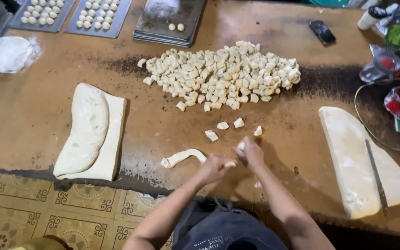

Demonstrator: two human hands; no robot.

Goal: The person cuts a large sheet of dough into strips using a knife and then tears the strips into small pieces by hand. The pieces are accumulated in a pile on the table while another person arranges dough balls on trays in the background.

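Observation:
My left hand (213, 167) grips one end of a thin rope of dough (181, 157) that curls away to the left on the brown table (33, 115). My right hand (250, 153) pinches a small dough piece at the rope's end, close beside the left hand. Three cut pieces (222, 125) lie just beyond my hands, with a fourth (258, 131) to the right. Farther back spreads a large heap of small dough pieces (221, 74).
A folded dough slab (91, 132) lies at the left. Another slab (362, 159) lies at the right with a long knife (377, 178) on it. Metal trays (100, 16) with dough balls line the far edge. A phone (322, 32), a cable and packets sit at the far right.

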